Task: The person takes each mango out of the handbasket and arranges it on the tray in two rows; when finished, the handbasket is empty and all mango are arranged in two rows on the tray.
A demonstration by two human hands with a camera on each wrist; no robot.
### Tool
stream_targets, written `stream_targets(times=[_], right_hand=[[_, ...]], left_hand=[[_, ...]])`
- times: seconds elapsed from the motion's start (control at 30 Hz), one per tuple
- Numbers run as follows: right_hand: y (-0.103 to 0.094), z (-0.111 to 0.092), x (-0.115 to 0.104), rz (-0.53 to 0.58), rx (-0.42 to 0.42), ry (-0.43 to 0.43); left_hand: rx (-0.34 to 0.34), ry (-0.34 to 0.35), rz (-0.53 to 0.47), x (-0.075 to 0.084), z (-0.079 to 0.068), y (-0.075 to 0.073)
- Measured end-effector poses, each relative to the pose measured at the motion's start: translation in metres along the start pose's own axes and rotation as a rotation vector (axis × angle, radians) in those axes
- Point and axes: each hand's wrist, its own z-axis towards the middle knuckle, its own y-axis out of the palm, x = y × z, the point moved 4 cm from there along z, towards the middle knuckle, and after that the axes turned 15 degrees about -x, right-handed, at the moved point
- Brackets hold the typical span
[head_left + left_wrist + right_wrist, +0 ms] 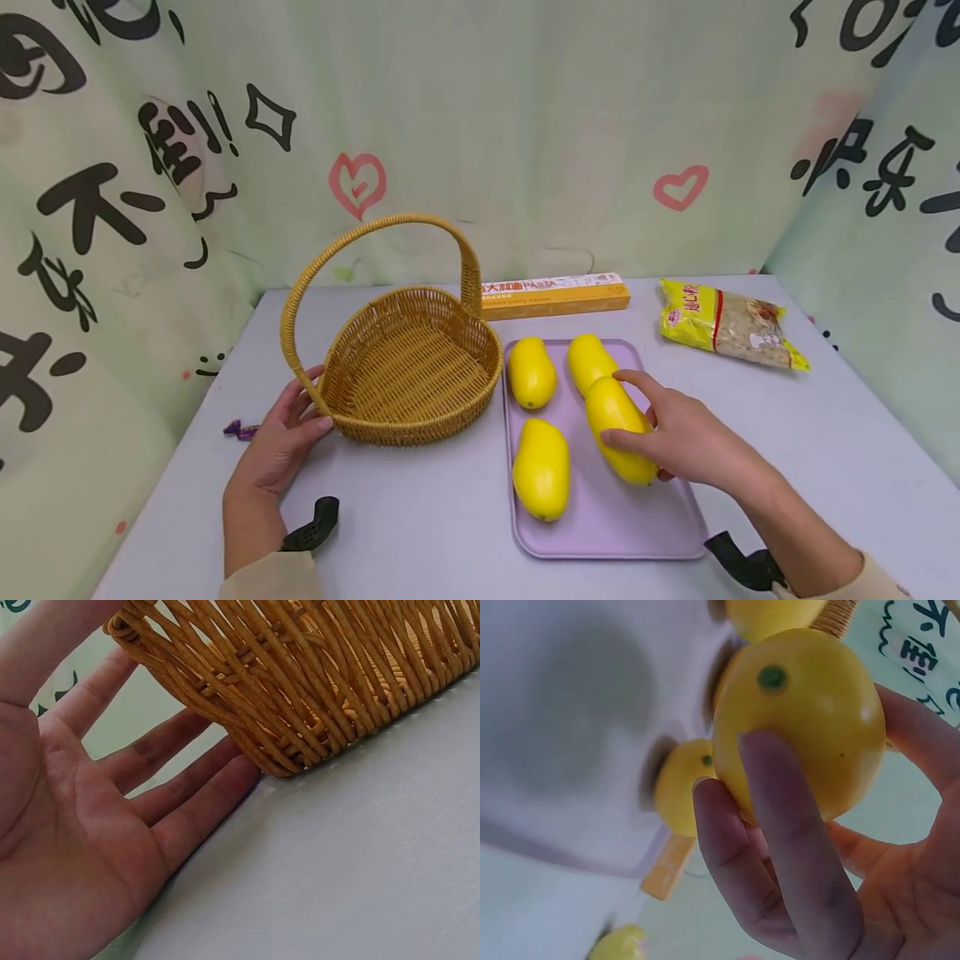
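My right hand point(690, 437) holds a yellow oblong fruit point(618, 425) between thumb and fingers over the lavender tray point(600, 533). In the right wrist view, the held fruit point(810, 712) shows a green spot on its end and appears lifted off the tray. Three similar fruits lie on the tray: one front left point(542, 471), one back left point(532, 372) and one back right point(589, 362), partly hidden by the held one. My left hand point(277, 437) touches the left side of a handled wicker basket point(412, 429); its fingers point(202, 799) are fairly straight against the basket's outer wall.
Behind the basket and tray lies an orange pasta box point(558, 298). A yellow and clear food bag point(731, 325) lies at the back right. A small purple wrapped candy point(240, 430) sits left of my left hand. Printed curtains point(525, 150) surround the white table point(420, 525).
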Motion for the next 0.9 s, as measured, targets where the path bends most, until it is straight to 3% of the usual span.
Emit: stream_targets(times=[0.3,0.47,0.7,0.9], right_hand=[[0.022,0.003,0.018,0.032,-0.023,0.057],[0.032,0.004,0.023,-0.013,-0.026,0.099],[0.031,0.011,0.024,-0.127,0.011,0.112],[0.030,0.015,0.022,-0.156,0.023,0.130]], left_hand=[[-0.004,0.006,-0.001,0.001,0.001,0.000],[0.001,-0.008,0.001,0.000,-0.001,0.000],[0.007,-0.010,-0.001,0.001,-0.003,0.001],[0.006,-0.007,0.007,0.002,-0.002,0.002]])
